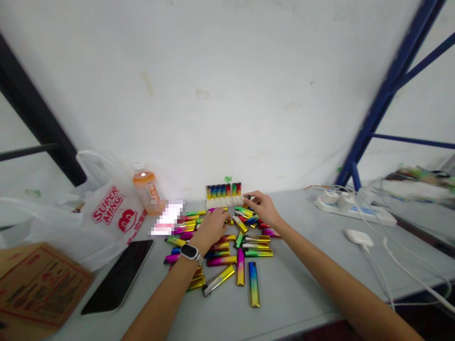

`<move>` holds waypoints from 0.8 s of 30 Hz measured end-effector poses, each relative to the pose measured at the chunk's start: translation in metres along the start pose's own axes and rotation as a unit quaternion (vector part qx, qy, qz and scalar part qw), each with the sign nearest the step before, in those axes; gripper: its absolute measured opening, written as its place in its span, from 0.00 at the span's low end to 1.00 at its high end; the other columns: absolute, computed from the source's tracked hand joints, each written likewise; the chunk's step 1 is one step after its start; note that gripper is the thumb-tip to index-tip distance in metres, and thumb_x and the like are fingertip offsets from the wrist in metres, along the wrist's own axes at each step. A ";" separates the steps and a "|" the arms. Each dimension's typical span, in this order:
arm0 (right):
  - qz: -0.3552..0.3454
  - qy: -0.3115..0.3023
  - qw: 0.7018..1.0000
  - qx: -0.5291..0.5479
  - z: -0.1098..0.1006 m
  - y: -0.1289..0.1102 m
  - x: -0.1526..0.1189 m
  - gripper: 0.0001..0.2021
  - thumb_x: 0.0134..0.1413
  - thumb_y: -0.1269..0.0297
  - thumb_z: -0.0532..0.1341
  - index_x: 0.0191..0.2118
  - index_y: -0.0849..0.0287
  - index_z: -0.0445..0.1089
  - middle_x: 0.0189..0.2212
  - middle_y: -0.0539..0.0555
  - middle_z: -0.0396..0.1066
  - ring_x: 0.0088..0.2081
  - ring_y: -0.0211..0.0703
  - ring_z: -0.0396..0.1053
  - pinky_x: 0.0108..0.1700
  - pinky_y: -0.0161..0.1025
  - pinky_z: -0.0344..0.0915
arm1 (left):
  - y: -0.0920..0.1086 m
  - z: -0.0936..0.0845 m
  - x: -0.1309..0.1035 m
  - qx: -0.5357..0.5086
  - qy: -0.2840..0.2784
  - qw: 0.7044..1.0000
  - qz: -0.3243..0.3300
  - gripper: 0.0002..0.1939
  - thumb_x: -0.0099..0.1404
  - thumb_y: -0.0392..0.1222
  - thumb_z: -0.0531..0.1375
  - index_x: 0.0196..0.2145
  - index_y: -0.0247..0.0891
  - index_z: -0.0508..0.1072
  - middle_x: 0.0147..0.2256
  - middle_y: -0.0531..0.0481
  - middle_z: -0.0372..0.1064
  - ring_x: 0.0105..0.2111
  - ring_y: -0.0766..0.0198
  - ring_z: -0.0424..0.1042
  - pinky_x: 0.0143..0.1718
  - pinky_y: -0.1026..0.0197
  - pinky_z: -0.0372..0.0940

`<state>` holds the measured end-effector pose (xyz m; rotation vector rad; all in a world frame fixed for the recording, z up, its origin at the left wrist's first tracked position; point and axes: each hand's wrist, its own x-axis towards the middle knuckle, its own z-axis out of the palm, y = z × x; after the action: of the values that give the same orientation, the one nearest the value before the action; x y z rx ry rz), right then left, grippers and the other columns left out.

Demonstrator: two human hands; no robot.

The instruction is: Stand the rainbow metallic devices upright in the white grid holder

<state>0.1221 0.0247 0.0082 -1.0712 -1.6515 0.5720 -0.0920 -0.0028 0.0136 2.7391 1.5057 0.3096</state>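
Many shiny, rainbow-coloured lighters (241,267) lie loosely spread on the grey table. Against the wall, a row of lighters (218,191) stands upright in a white holder (219,202). At the right end of that row, my right hand (263,207) pinches a lighter with a dark top, mostly covered by the fingers. My left hand (213,226), with a watch (190,252) on its wrist, is low over the loose lighters. Its fingers are bent and close together; whatever is under the fingertips is hidden.
On the left are a cardboard box (40,289), a white plastic bag (110,208), a black phone (119,277) and an orange drink bottle (147,189). A power strip (355,210), white charger (359,237) and loose cables lie right. Blue shelf posts (377,109) rise beside the table.
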 end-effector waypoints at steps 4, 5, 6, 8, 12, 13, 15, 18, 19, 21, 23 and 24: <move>-0.018 0.025 0.998 -0.048 -0.009 0.014 0.026 0.15 0.55 0.61 0.60 0.48 0.58 0.71 0.34 0.52 0.75 0.26 0.38 0.69 0.33 0.36 0.65 | 0.006 -0.001 0.006 0.023 -0.011 1.000 -0.013 0.14 0.61 0.31 0.56 0.44 0.38 0.74 0.47 0.41 0.71 0.51 0.50 0.70 0.54 0.49 0.63; -0.030 0.032 0.997 -0.060 -0.009 0.018 0.032 0.14 0.55 0.62 0.59 0.48 0.57 0.70 0.35 0.52 0.75 0.27 0.38 0.70 0.34 0.36 0.65 | 0.006 0.000 0.006 0.019 -0.013 1.000 -0.017 0.14 0.61 0.30 0.56 0.44 0.38 0.74 0.48 0.41 0.71 0.51 0.51 0.70 0.53 0.50 0.64; -0.043 0.035 0.996 -0.074 -0.009 0.022 0.037 0.13 0.55 0.64 0.59 0.46 0.57 0.69 0.35 0.52 0.75 0.27 0.38 0.70 0.35 0.36 0.65 | 0.006 0.001 0.006 0.010 -0.014 1.000 -0.019 0.14 0.61 0.30 0.56 0.44 0.38 0.73 0.48 0.41 0.71 0.50 0.51 0.70 0.52 0.51 0.64; -0.062 0.033 0.992 -0.109 -0.006 0.031 0.049 0.09 0.56 0.65 0.58 0.43 0.57 0.69 0.33 0.51 0.75 0.29 0.39 0.71 0.37 0.37 0.65 | 0.003 0.004 0.004 -0.019 -0.011 1.000 -0.019 0.13 0.63 0.30 0.56 0.45 0.37 0.73 0.48 0.41 0.70 0.50 0.52 0.71 0.52 0.53 0.65; -0.075 0.015 0.985 -0.156 0.001 0.049 0.067 0.05 0.56 0.66 0.58 0.38 0.57 0.70 0.29 0.51 0.74 0.30 0.40 0.71 0.37 0.37 0.65 | -0.004 0.009 0.000 -0.090 0.023 0.996 -0.015 0.12 0.69 0.37 0.53 0.49 0.38 0.71 0.50 0.41 0.69 0.49 0.55 0.72 0.53 0.53 0.65; -0.074 0.009 0.985 -0.157 0.003 0.054 0.070 0.05 0.56 0.66 0.58 0.37 0.57 0.70 0.29 0.51 0.74 0.29 0.40 0.71 0.37 0.37 0.65 | -0.005 0.010 -0.001 -0.102 0.036 0.994 -0.015 0.12 0.71 0.39 0.52 0.49 0.38 0.70 0.50 0.41 0.68 0.49 0.55 0.72 0.53 0.53 0.65; -0.068 0.000 0.986 -0.151 0.006 0.060 0.075 0.05 0.56 0.66 0.59 0.37 0.58 0.71 0.29 0.52 0.75 0.29 0.40 0.71 0.36 0.37 0.65 | -0.005 0.010 -0.002 -0.116 0.058 0.991 -0.015 0.13 0.72 0.42 0.52 0.50 0.39 0.69 0.51 0.41 0.69 0.50 0.54 0.72 0.52 0.52 0.66; -0.064 -0.006 0.987 -0.145 0.008 0.067 0.080 0.06 0.56 0.65 0.60 0.37 0.58 0.72 0.30 0.52 0.75 0.29 0.40 0.71 0.37 0.37 0.65 | -0.003 0.010 -0.004 -0.122 0.066 0.990 -0.028 0.14 0.72 0.43 0.51 0.51 0.39 0.68 0.50 0.40 0.71 0.50 0.52 0.73 0.51 0.51 0.66; -0.063 -0.010 0.988 -0.143 0.008 0.068 0.081 0.06 0.56 0.65 0.60 0.37 0.58 0.72 0.30 0.52 0.76 0.29 0.40 0.71 0.37 0.37 0.66 | -0.002 0.010 -0.004 -0.120 0.062 0.990 -0.036 0.15 0.73 0.44 0.50 0.52 0.38 0.67 0.49 0.40 0.72 0.49 0.50 0.73 0.50 0.50 0.67; -0.059 -0.025 0.988 -0.139 0.005 0.069 0.085 0.06 0.56 0.66 0.60 0.37 0.59 0.72 0.31 0.52 0.76 0.30 0.40 0.72 0.37 0.37 0.66 | -0.002 0.009 -0.005 -0.118 0.055 0.990 -0.047 0.17 0.73 0.46 0.49 0.54 0.38 0.66 0.47 0.39 0.74 0.48 0.49 0.74 0.49 0.49 0.67; -0.052 -0.048 0.988 -0.139 0.002 0.068 0.089 0.06 0.56 0.67 0.60 0.38 0.60 0.73 0.30 0.52 0.76 0.30 0.40 0.73 0.37 0.36 0.66 | -0.002 0.009 -0.006 -0.130 0.059 0.989 -0.045 0.17 0.74 0.47 0.47 0.54 0.40 0.66 0.46 0.39 0.75 0.47 0.49 0.75 0.48 0.50 0.66; -0.052 -0.059 0.986 -0.149 0.000 0.066 0.091 0.06 0.57 0.68 0.60 0.39 0.61 0.73 0.31 0.52 0.76 0.31 0.40 0.73 0.38 0.35 0.66 | -0.002 0.010 -0.006 -0.144 0.066 0.987 -0.039 0.17 0.74 0.47 0.47 0.53 0.41 0.67 0.46 0.40 0.75 0.47 0.50 0.75 0.48 0.51 0.66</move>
<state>0.1412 0.1352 0.0013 -1.1743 -1.9279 0.3317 -0.0953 -0.0060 0.0028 2.4713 1.4599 0.6627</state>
